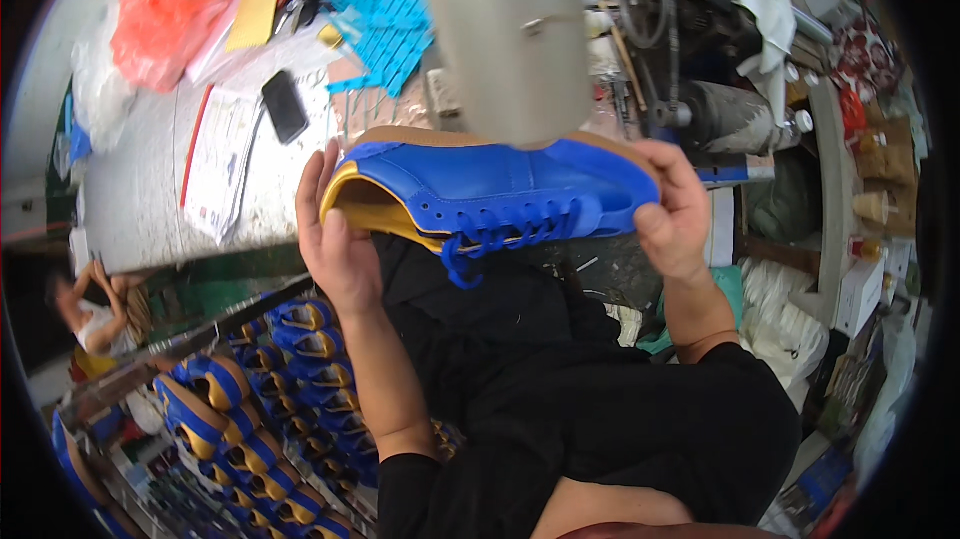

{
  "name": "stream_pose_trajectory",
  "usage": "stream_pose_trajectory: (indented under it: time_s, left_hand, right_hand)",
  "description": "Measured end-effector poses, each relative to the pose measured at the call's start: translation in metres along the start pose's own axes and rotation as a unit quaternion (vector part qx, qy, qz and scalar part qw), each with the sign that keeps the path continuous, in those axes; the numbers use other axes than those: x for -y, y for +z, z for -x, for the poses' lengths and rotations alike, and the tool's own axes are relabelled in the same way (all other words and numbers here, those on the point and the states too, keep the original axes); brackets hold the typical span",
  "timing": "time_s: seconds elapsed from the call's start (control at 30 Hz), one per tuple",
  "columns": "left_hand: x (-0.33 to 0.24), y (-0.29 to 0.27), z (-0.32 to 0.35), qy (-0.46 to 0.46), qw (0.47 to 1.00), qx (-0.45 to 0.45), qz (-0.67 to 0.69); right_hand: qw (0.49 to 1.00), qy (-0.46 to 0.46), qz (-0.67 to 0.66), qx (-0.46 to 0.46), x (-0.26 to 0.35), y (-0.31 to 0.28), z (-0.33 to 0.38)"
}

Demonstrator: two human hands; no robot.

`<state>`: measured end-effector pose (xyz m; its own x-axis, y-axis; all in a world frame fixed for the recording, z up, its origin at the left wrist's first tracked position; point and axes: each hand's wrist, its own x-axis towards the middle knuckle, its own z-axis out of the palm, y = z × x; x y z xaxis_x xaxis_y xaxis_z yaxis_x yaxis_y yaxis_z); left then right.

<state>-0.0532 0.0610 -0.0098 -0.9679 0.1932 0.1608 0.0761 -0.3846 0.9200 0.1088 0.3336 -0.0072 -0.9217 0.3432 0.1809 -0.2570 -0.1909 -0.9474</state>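
A blue lace-up shoe (480,184) with a yellow lining and tan sole is held sideways between my two hands. My left hand (340,239) grips its heel end, thumb at the opening's rim and fingers behind. The toe end is in my right hand (675,209), thumb on the near side and fingers round the sole edge. Blue laces (520,227) are threaded through the eyelets, with a loose bow hanging down. Just beyond the shoe, a wide grey cylinder (510,49) comes down from above and hides part of the sole's edge.
On the white table (130,209) at left lie a phone (285,107), papers (220,159) and a red plastic bag (175,14). Blue cut sheets (380,14) lie behind. A rack of blue shoes (300,359) stands lower left. Machinery with a wheel (648,4) is at right. Another person (95,309) sits far left.
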Motion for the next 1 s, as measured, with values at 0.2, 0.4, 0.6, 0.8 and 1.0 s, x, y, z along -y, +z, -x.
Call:
stream_pose_trajectory:
  time_s: [0.2,0.4,0.6,0.8,1.0]
  left_hand:
    - [0.003,-0.048,0.119,0.114,0.795,-0.019,-0.596]
    - [-0.002,-0.132,0.187,-0.101,0.974,-0.150,-0.139]
    - [0.005,-0.164,0.198,-0.114,0.949,0.011,-0.295]
    - [0.028,-0.156,0.210,-0.122,0.937,0.076,-0.318]
    - [0.029,-0.150,0.207,-0.116,0.936,0.074,-0.323]
  right_hand:
    - [0.986,-0.081,-0.003,0.147,-0.093,0.073,0.059]
    - [0.926,-0.035,0.091,0.365,-0.126,0.107,0.035]
    - [0.718,-0.236,0.624,0.199,-0.174,0.149,-0.055]
    - [0.694,-0.251,0.648,0.187,-0.186,0.153,-0.055]
    - [0.897,0.023,0.286,0.335,-0.129,0.162,0.035]
